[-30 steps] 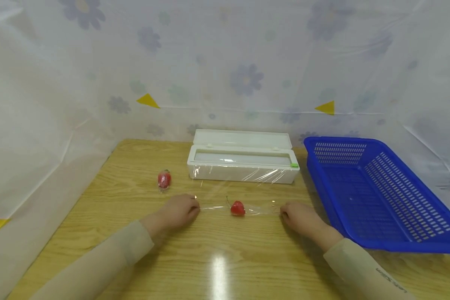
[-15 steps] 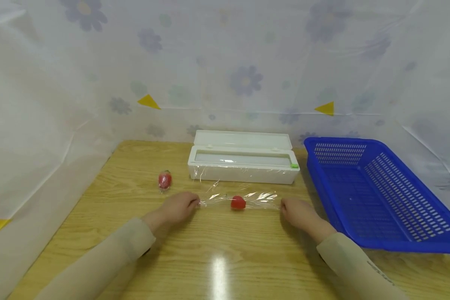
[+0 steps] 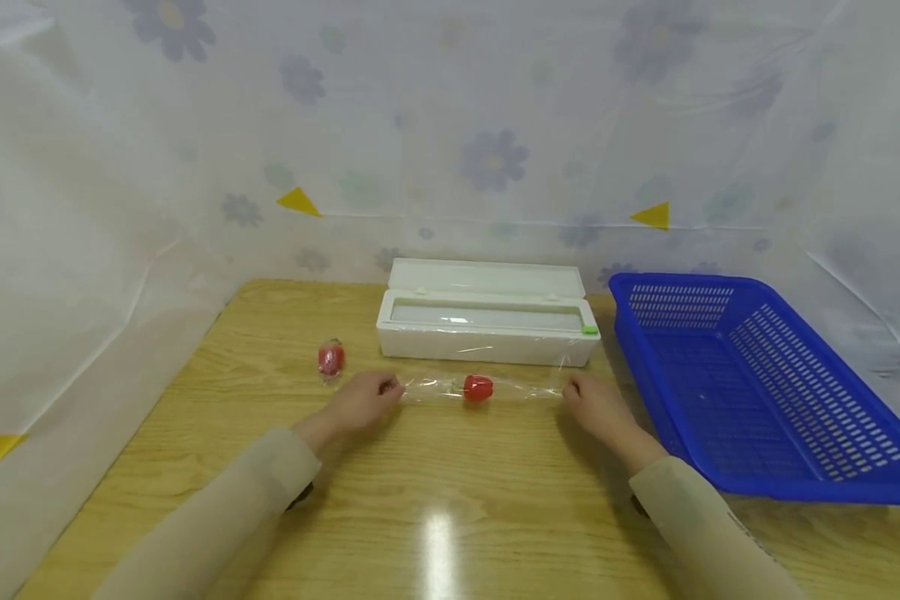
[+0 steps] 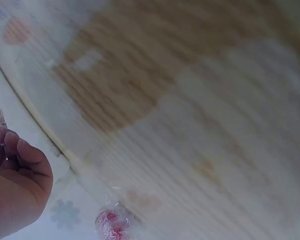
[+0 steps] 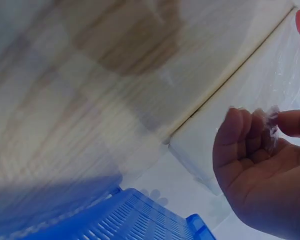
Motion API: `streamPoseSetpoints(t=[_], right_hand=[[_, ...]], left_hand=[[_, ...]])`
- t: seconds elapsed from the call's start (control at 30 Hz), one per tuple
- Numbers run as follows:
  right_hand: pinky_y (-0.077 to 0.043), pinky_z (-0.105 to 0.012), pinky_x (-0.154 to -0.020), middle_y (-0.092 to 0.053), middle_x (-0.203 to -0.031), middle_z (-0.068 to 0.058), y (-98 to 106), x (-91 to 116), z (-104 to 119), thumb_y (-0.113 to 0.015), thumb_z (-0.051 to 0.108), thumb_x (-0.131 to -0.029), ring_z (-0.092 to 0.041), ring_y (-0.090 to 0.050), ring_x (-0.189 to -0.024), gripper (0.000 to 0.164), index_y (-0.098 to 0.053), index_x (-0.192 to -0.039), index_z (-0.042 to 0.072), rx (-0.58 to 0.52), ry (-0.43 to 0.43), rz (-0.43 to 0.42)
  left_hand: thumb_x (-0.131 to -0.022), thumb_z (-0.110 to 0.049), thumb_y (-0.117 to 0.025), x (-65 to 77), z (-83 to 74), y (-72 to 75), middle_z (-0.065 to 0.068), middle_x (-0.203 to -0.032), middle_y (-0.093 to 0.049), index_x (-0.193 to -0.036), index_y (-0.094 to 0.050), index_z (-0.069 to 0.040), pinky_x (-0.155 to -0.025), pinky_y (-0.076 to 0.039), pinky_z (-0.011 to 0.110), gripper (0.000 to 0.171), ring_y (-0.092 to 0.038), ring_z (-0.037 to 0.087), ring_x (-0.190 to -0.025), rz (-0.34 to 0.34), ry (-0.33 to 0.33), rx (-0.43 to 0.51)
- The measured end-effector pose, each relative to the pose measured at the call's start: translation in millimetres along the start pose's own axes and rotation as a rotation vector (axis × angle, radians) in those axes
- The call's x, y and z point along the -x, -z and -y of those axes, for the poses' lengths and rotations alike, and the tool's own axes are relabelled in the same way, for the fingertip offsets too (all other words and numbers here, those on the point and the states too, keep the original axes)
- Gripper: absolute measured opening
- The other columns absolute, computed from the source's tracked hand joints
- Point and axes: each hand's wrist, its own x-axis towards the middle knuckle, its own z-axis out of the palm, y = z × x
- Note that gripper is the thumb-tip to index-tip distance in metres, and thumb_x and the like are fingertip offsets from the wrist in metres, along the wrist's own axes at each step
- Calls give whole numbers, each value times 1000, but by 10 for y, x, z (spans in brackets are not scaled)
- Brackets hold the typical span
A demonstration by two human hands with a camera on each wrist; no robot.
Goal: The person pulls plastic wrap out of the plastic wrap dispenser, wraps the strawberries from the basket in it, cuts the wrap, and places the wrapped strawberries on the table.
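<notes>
A red fruit [image 3: 478, 388] with a thin greenish stem is wrapped in a strip of clear cling film [image 3: 525, 392] between my hands in the head view. My left hand [image 3: 363, 402] pinches the strip's left end, my right hand [image 3: 598, 405] its right end. Crumpled film [image 5: 273, 127] shows between right thumb and fingers in the right wrist view. Left of the white cling film dispenser [image 3: 487, 346], a film-wrapped red fruit [image 3: 332, 360] lies on the table. Glints on the dispenser's front suggest film there; whether it joins the strip I cannot tell.
The dispenser's lid [image 3: 487, 279] is raised at the back, and a green slider [image 3: 588, 330] sits at its right end. A blue plastic basket [image 3: 682, 433] stands on the right of the wooden table [image 3: 390, 517]. Flowered sheeting [image 3: 495, 108] surrounds the table.
Both hands have moved away from me toward the dispenser, carrying the film strip and fruit with them. The fruit has turned, and the film has gathered into a narrower strip.
</notes>
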Motion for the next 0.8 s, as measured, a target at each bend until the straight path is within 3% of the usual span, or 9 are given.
streamPoseSetpoints(t=[0.17, 0.3, 0.6, 0.8], right_hand=[[-34, -28, -56, -43, -66, -2, 11, -47, 36, -42, 15, -96, -17, -40, -61, 22, -48, -78, 4, -245, -55, -48], [-35, -28, -57, -47, -67, -2, 5, -61, 42, -50, 13, -94, -15, -41, -62, 18, -57, -85, -2, -320, -57, -83], [-41, -27, -60, -62, -83, -14, -35, -165, -43, -50, 15, -93, -21, -53, -72, 26, -62, -104, -5, -271, -171, -26], [-39, -28, -58, -63, -86, -12, -81, -267, -68, -48, 16, -90, -21, -53, -70, 21, -61, -97, 1, -72, -166, -17]], left_hand=[[-96, -27, -49, -55, 15, 10, 2, -68, -55, -87, -60, -8, -57, -40, 25, 24, -49, 13, -61, -73, 58, 58], [-95, -24, -52, -102, 18, 14, 3, -70, -56, -90, -60, -6, -58, -39, 25, 20, -48, 13, -63, -111, 81, 75], [-94, -25, -53, -234, -67, -22, -1, -64, -49, -81, -61, -7, -56, -36, 24, 24, -44, 13, -60, -133, 142, 54], [-92, -29, -55, -303, -89, -56, 3, -78, -61, -84, -63, -8, -61, -39, 26, 23, -52, 16, -70, -151, 214, -19]])
